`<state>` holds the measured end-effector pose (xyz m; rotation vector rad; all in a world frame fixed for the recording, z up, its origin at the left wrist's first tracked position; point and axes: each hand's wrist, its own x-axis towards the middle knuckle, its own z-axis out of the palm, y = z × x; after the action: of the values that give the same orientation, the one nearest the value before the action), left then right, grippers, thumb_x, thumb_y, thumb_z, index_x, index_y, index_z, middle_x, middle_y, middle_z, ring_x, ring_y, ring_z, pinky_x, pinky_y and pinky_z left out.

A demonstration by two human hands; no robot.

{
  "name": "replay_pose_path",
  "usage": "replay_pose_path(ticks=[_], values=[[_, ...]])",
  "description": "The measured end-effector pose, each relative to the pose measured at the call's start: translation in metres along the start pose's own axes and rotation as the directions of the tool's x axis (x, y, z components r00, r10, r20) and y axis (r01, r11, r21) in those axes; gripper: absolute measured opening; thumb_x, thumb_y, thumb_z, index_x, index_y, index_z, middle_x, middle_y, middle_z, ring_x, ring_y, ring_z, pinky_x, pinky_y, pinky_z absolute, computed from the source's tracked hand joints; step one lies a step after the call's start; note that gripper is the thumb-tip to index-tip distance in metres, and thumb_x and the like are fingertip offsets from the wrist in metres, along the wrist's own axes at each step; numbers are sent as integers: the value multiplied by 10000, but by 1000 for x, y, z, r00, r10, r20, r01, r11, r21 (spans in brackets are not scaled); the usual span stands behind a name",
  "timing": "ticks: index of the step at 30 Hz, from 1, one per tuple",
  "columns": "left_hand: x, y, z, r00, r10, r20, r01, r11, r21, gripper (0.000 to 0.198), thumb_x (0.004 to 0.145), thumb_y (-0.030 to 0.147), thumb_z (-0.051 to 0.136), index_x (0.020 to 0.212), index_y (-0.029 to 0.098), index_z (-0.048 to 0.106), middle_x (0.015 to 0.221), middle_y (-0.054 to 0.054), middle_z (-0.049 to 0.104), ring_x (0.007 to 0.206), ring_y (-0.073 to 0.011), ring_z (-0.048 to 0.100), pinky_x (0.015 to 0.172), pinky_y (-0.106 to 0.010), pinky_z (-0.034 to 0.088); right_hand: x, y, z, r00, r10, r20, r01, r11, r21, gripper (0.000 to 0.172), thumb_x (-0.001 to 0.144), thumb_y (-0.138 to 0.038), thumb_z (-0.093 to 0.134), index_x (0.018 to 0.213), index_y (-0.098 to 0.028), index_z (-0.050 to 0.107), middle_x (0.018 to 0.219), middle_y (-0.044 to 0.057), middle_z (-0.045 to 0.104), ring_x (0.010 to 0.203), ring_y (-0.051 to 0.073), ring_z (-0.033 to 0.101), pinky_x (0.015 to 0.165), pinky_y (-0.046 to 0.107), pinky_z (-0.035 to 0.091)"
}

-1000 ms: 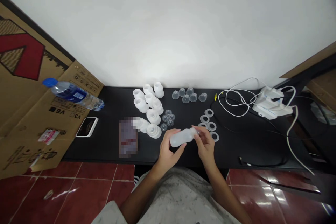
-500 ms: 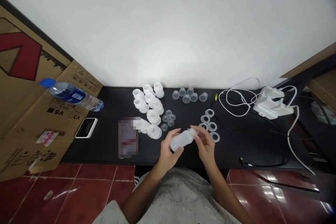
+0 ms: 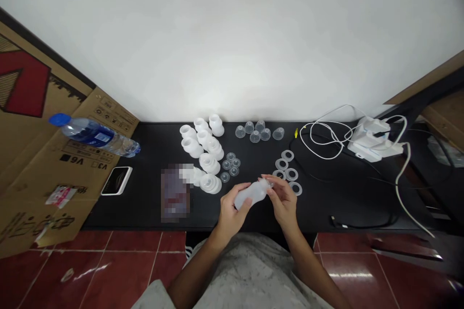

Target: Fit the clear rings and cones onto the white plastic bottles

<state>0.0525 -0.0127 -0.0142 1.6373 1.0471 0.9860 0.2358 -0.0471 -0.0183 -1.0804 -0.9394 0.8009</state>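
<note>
A translucent white baby bottle (image 3: pixel 250 195) lies tilted in front of me, its neck up and to the right. My left hand (image 3: pixel 232 208) is closed round its body, thumb on the near side. The fingers of my right hand (image 3: pixel 284 199) pinch a clear nipple (image 3: pixel 270 183) at the bottle's mouth; they partly hide it. Left of the bottle lie several loose clear nipples (image 3: pixel 231 166). Several white rings (image 3: pixel 291 174) lie beyond my right hand. White bottles (image 3: pixel 191 147) stand in a group further left, some with tops on.
Several clear domed caps (image 3: pixel 254 136) stand near the wall. A water bottle (image 3: pixel 96 133) leans by the cardboard box (image 3: pixel 78 164); a white phone-like device (image 3: pixel 116 181) and a blurred-out item (image 3: pixel 175 195) lie left. White cables (image 3: pixel 322 157) and a power strip (image 3: pixel 369 140) are right.
The view has shifted slightly. The bottle remains in my left hand, while my right fingers have moved only a little at its mouth.
</note>
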Motion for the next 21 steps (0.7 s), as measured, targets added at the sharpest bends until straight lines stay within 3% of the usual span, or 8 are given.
replay_pose_path(ticks=[3,11,16,18,21], values=[[3,2,-1,999,15,28,-15,1000,13,285,1070,408,672,1245,208,775,1133,-99,818,978,-251,778,889,-365,632,0,0,0,1000,9,2,-9,1000,5,208,1036,-361,785,1236,-303,795,1321,108,818,1208,304,788,1016,479,656],[-2,-1,3,983,180,-46,-176,981,84,375,1012,318,764,1373,228,717,1276,-130,786,1158,-297,767,1025,-431,625,0,3,0,1000,25,7,-26,999,31,306,1027,-390,800,1318,-307,752,1306,111,826,1211,316,797,1058,516,648],[-3,0,2,987,163,-16,-161,985,63,312,1043,325,707,1337,220,716,1204,-118,793,1066,-272,770,938,-385,633,-1,4,1,997,73,-3,-72,990,125,680,1033,-578,751,1621,-367,482,1425,149,774,1154,323,820,951,507,689],[-2,1,1,988,151,12,-151,988,43,301,1052,334,690,1329,219,718,1178,-109,794,1028,-259,768,905,-368,629,-1,4,0,992,123,24,-125,979,161,566,1060,-628,679,1533,-328,598,1455,163,757,1180,334,814,957,509,687],[-1,2,1,988,145,47,-146,989,27,310,1056,341,685,1341,225,718,1201,-108,790,1043,-261,761,911,-368,620,-1,6,-2,983,179,48,-185,965,187,364,1072,-572,689,1251,-270,785,1371,152,806,1175,334,822,958,492,689]])
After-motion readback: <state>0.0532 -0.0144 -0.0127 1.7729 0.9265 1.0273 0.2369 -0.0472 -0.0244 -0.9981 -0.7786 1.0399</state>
